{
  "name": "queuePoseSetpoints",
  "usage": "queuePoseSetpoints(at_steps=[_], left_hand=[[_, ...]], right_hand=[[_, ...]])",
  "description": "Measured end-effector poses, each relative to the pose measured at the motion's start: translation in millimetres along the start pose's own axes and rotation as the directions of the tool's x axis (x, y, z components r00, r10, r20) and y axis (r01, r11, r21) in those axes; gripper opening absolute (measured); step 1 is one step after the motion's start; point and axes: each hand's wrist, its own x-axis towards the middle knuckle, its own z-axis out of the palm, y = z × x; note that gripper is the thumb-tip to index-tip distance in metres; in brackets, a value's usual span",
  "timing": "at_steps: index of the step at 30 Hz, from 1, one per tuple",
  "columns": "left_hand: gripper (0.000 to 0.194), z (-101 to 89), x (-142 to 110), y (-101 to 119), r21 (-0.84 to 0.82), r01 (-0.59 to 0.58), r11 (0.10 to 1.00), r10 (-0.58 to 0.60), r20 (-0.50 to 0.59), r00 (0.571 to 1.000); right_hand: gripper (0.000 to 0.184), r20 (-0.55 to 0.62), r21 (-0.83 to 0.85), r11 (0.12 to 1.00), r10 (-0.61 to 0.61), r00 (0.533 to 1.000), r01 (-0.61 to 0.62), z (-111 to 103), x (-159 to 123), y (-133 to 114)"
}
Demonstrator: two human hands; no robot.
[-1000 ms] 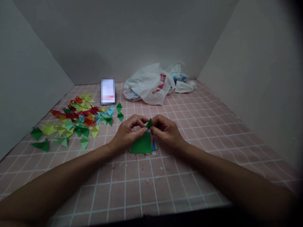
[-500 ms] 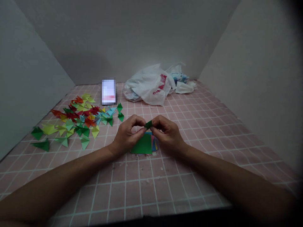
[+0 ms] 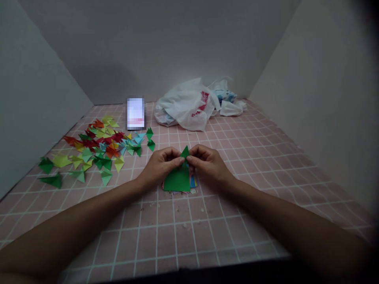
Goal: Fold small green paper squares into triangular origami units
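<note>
My left hand (image 3: 161, 165) and my right hand (image 3: 207, 163) meet at the middle of the pink tiled table (image 3: 183, 232). Both pinch a small folded green paper triangle (image 3: 185, 152), which points upward between the fingertips. Just below the hands lies a small stack of square paper sheets (image 3: 178, 180) with a green sheet on top; blue, pink and yellow edges show at its right side. Both hands hover just above this stack.
A scattered heap of folded paper triangles (image 3: 94, 152) in green, yellow, red and blue covers the left of the table. A blurred phone (image 3: 135, 113) stands at the back. White plastic bags (image 3: 189, 104) lie at the back right. Grey walls enclose three sides.
The green piece has turned from a slanted fold to an upright triangle, and the fingertips of both hands have closed in around its base.
</note>
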Motion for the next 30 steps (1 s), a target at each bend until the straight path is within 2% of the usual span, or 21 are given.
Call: queuePoseSetpoints(at_steps=[2,5,12,18,30], left_hand=[[0.022,0.2,-1.0,1.4,-0.02,0.075,0.997,-0.075,-0.016,0.997],[0.024,1.4,-1.7,2.9,-0.058,0.113,0.992,-0.115,-0.031,0.993],[0.029,3.2,-0.1,2.1,-0.062,0.053,0.997,-0.059,-0.101,0.993],[0.027,4.1,-0.1,4.0,-0.13,0.01,0.991,-0.02,-0.077,0.997],[0.02,5.1,1.2,3.6,-0.049,-0.091,0.995,0.084,-0.123,0.989]], right_hand=[[0.017,0.012,0.051,0.998,0.045,0.999,-0.045,-0.3,-0.3,2.2],[0.02,0.034,0.082,0.992,0.09,0.995,-0.092,-0.4,-0.6,4.5],[0.023,-0.005,0.118,0.993,0.026,1.0,-0.025,2.9,1.2,2.0],[0.022,-0.014,0.104,0.994,0.015,1.0,-0.013,2.2,1.4,0.8],[0.019,-0.034,0.157,0.988,0.001,0.999,0.004,4.4,0.9,2.3]])
